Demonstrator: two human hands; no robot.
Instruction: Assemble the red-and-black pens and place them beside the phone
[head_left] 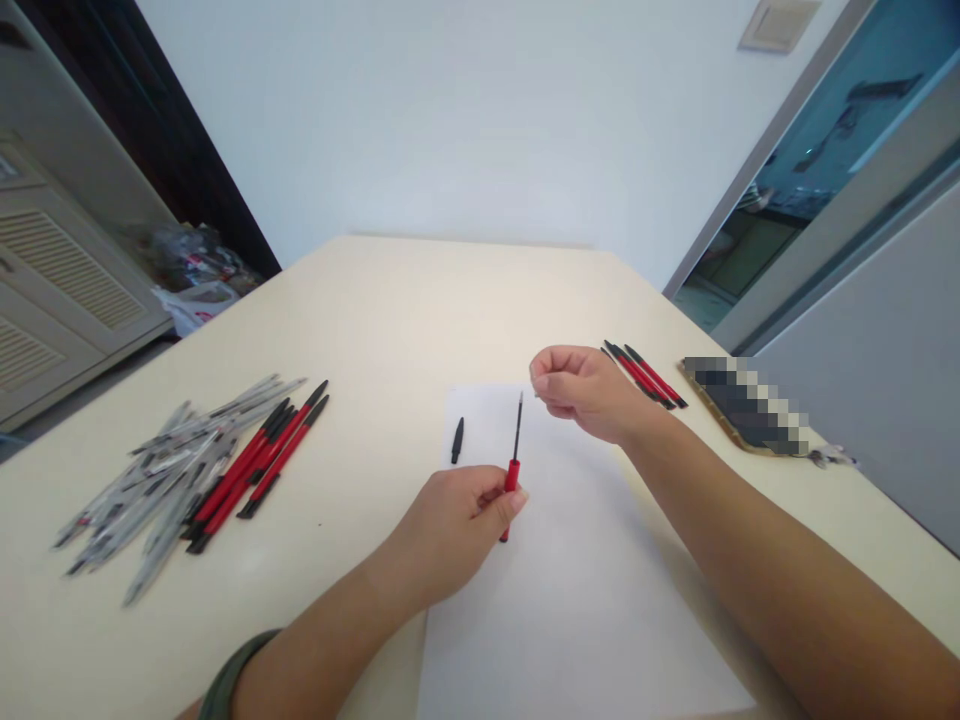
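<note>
My left hand point(457, 520) pinches the red barrel of a pen point(512, 476) between thumb and fingers, holding it upright over the white paper point(600, 600). A dark refill with a pale tip rises from the barrel's top end. Just right of that tip, my right hand point(574, 385) is closed in a pinch, apart from the refill. Whatever sits between its fingertips is too small to make out. The black cone-shaped pen tip point(458, 440) lies on the paper, above my left hand.
To the left lie a pile of clear pens or refills point(172, 470) and several red-and-black pens point(255, 465). Several more red pens point(646, 375) rest behind my right hand. A phone point(742, 405) lies near the table's right edge. The wall point(480, 120) borders the table's far side.
</note>
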